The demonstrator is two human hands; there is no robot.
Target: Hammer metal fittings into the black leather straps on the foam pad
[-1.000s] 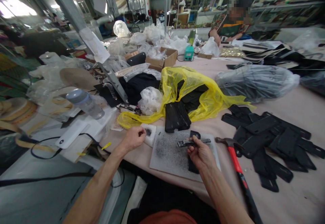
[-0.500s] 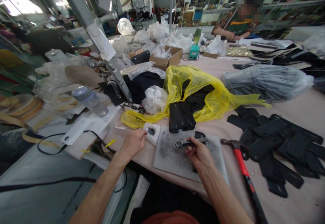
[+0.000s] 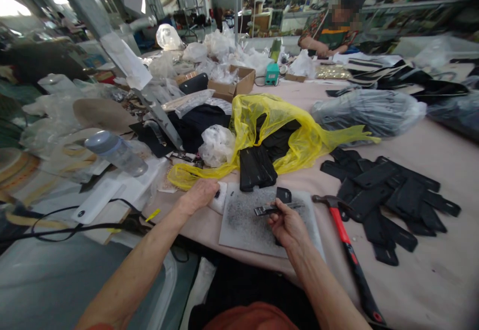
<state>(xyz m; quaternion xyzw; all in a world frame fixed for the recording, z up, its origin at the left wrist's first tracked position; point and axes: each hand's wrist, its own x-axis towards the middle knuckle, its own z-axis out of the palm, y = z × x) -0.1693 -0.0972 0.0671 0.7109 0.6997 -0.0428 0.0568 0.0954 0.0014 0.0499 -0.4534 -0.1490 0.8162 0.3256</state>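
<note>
My right hand (image 3: pixel 289 224) is closed around a slim black-and-silver metal tool (image 3: pixel 263 210), held almost level over a grey speckled board (image 3: pixel 235 232); its exact kind is unclear. Beneath that hand lies a black strap-like piece (image 3: pixel 284 195), partly covered by the fingers. My left hand (image 3: pixel 201 193) rests at a small white foam pad (image 3: pixel 222 200), its fingers bunched over the dark bits there. Whatever the left fingertips pinch is hidden.
A claw hammer (image 3: pixel 340 224) with a red and black handle lies right of the board, beside a pile of black pieces (image 3: pixel 387 190). Behind the board sits a yellow plastic bag (image 3: pixel 247 115) with black pieces. A bottle (image 3: pixel 119 154) lies left. A person (image 3: pixel 329 35) works across the table.
My left hand has moved forward over the white pad, covering more of the dark bits. The right hand keeps the tool over the board. The whole view has shifted slightly.
</note>
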